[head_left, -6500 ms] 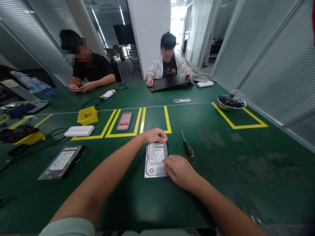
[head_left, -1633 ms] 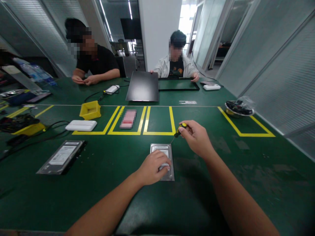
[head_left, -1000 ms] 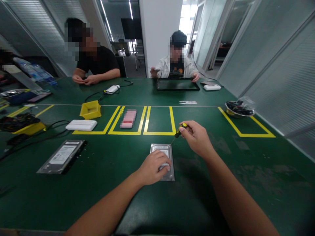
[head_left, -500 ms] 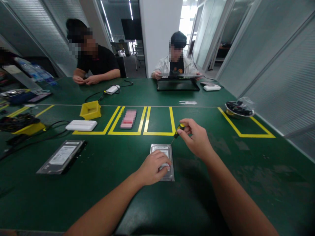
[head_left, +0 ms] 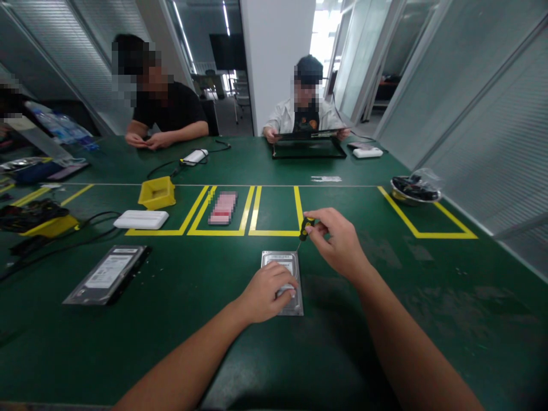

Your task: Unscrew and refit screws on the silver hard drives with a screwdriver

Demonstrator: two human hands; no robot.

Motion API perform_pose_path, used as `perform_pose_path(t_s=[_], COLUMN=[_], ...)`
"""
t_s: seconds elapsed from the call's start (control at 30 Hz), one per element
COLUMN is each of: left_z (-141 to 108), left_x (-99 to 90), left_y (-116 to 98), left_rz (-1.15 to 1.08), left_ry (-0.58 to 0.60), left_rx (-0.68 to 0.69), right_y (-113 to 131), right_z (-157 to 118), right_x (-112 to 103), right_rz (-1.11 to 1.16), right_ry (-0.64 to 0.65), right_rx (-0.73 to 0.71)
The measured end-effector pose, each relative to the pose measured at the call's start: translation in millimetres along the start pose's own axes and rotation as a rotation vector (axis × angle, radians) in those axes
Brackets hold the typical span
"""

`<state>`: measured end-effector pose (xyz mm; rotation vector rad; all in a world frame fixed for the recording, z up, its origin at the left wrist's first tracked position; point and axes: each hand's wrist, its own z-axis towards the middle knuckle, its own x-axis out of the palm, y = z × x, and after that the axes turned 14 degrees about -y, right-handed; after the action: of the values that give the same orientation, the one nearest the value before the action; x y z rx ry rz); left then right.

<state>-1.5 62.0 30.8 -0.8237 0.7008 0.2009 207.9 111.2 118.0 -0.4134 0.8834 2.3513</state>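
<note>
A silver hard drive [head_left: 293, 305] with a white label lies flat on the green table in front of me. My left hand [head_left: 272, 290] rests over its middle with bent fingers, holding it down and covering much of the label. Between the fingertips of my right hand [head_left: 331, 234] is a small black-and-yellow screwdriver [head_left: 307, 227]. It stands nearly upright, its thin shaft pointing down to the far right corner of the drive. Whether the tip sits in a screw is too small to tell. A second hard drive [head_left: 109, 274] lies off to the left, with tiny bits beside it.
Yellow tape [head_left: 274, 233] marks areas beyond the drive. Near them are a yellow bin [head_left: 157, 193], a white power bank [head_left: 141, 220] and a pixelated pink item [head_left: 222, 208]. A metal bowl [head_left: 413, 191] of dark parts stands right. Across the table, two people sit; one holds a dark panel [head_left: 310, 135].
The screwdriver's handle has swung from leaning right to more upright, and my right hand has shifted slightly left. My left hand and the drive stay put. The person opposite has tilted the panel.
</note>
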Motion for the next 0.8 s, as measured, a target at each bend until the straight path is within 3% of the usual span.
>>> perform_pose_path(t_s=[0.8], left_z=[-0.8], left_x=[-0.6], left_y=[-2.3], left_rz=[0.014], left_ry=[-0.008], left_rx=[-0.004], right_y=[0.9], right_z=[0.7], right_x=[-1.6], right_rz=[0.026], right_ry=[-0.033], right_rx=[-0.007])
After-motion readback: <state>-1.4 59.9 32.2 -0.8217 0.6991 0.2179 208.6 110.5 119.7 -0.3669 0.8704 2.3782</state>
